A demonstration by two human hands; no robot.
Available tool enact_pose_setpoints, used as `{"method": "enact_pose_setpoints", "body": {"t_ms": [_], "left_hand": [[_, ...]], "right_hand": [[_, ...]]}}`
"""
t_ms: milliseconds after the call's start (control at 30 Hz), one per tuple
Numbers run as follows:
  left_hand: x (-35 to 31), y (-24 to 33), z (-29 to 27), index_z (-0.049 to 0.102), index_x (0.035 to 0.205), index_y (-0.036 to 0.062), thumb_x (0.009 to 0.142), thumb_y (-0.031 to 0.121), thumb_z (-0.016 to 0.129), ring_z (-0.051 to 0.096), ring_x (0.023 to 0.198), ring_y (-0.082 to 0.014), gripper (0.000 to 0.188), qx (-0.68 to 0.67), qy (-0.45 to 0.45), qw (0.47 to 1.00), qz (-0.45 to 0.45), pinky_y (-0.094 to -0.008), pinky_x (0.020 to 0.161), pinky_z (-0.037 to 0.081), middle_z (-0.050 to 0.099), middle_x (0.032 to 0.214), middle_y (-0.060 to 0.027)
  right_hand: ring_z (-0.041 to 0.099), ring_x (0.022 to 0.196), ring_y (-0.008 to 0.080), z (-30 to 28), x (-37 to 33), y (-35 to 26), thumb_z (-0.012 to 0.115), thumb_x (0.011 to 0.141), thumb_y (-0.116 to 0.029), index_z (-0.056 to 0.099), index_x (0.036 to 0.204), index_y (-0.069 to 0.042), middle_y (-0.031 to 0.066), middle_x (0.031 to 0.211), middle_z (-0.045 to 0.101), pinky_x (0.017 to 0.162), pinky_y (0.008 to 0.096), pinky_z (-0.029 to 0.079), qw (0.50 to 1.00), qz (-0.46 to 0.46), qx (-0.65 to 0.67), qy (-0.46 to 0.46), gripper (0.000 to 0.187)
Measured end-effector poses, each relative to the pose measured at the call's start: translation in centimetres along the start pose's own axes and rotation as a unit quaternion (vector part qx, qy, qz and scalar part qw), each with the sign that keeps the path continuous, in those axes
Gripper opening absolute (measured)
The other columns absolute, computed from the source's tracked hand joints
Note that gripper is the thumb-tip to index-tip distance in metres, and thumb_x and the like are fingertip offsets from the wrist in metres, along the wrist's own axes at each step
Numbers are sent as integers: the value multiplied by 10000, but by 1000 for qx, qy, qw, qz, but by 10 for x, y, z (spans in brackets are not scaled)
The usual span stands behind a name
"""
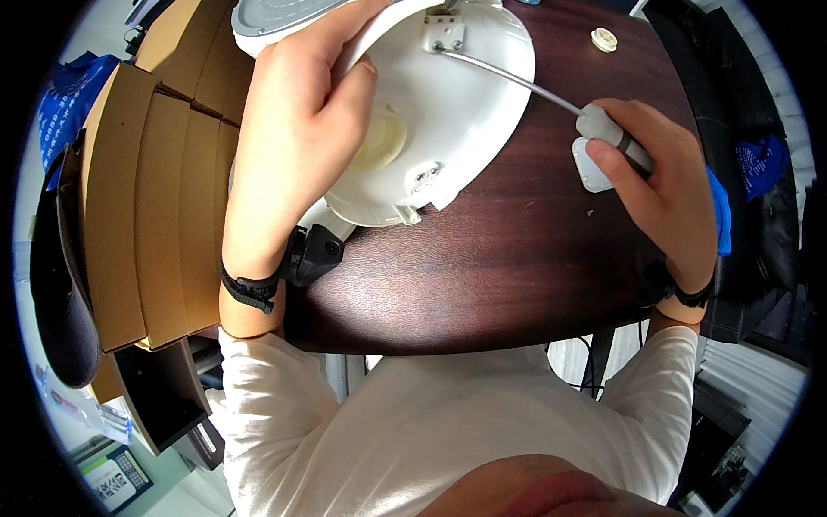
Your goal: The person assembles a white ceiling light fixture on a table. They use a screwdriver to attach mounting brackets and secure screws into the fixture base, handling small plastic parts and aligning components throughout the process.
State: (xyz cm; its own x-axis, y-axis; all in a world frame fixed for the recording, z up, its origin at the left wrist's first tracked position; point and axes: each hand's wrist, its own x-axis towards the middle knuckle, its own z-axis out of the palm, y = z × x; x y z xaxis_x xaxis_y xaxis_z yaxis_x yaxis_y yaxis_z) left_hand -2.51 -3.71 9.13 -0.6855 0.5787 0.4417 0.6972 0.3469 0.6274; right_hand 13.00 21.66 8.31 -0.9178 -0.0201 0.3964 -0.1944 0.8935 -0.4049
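Right hand (659,172): wrapped round the handle of a screwdriver (600,127), right of the frame; shaft slanting up and left, tip at the left screw of a bracket (444,30), upper middle; seating in the screw head, cannot tell. Bracket: up-left of the right hand, nearer the left hand (301,112). Left hand: pinching the rim of a white shell (465,121), upper middle. Table (517,276): dark, below both

The upper-centre shell (469,116) is white, the right-hand screwdriver handle (600,127) two-tone grey, the central tabletop (482,267) streaked reddish-brown.
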Motion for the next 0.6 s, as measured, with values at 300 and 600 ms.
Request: {"method": "enact_pose_setpoints", "body": {"t_ms": [300,600], "left_hand": [[-3,4,-1,609,1278,-10,903,-17,506,637,993,-134,389,28,-1,999,18,-263,879,482,697,1086,-130],[-6,21,-1,609,1263,-25,870,-15,506,644,929,-133,406,125,-17,992,-16,-265,842,487,705,1016,-151]], "right_hand": [[652,747,200,8,-7,0,639,942,-218,644,1081,20,125,854,675,668,295,487,1000,-6,-8,13,276],[433,354,64,2,0,-11,437,1046,-321,600,986,14,23,583,542,327,220,310,831,211,442,-266,377]]}}
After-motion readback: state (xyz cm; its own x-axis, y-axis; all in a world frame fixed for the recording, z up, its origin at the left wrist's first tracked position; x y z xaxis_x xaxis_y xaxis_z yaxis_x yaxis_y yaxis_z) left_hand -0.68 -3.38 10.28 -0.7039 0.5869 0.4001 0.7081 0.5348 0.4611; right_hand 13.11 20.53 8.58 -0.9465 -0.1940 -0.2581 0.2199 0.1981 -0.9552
